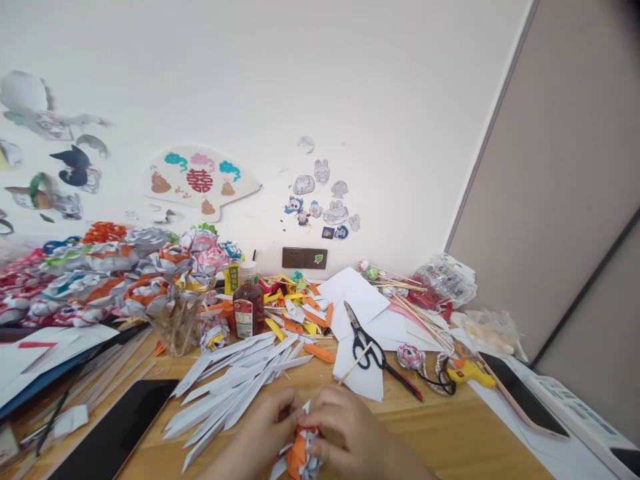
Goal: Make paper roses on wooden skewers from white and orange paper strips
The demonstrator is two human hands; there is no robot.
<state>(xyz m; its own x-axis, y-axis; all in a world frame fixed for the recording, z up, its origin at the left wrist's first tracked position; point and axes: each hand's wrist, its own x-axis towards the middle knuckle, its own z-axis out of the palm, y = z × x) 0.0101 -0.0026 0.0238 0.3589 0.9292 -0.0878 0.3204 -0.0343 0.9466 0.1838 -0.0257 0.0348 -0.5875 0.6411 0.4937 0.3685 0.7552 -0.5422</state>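
At the front edge of the table, an orange and white paper flower (299, 456) is held between both hands. My left hand (273, 421) pinches its upper left side, fingers curled against the paper. My right hand (345, 427) grips it from the right, thumb and fingers closed on its top and side. A thin wooden stick (356, 363) slants up from behind the right hand; its lower end is hidden. Folded white paper strips (240, 383) lie in a fanned pile just beyond the left hand. Black-handled scissors (367, 347) rest on white paper sheets (357, 377) beyond the right hand.
Finished paper flowers (145, 267) crowd the back left. A bottle (247, 300) of dark liquid stands among coloured paper pieces (300, 310). One phone (117, 430) lies at left, another (520, 393) at right beside a yellow glue gun (473, 372). A pink-white flower (410, 356) sits near the scissors.
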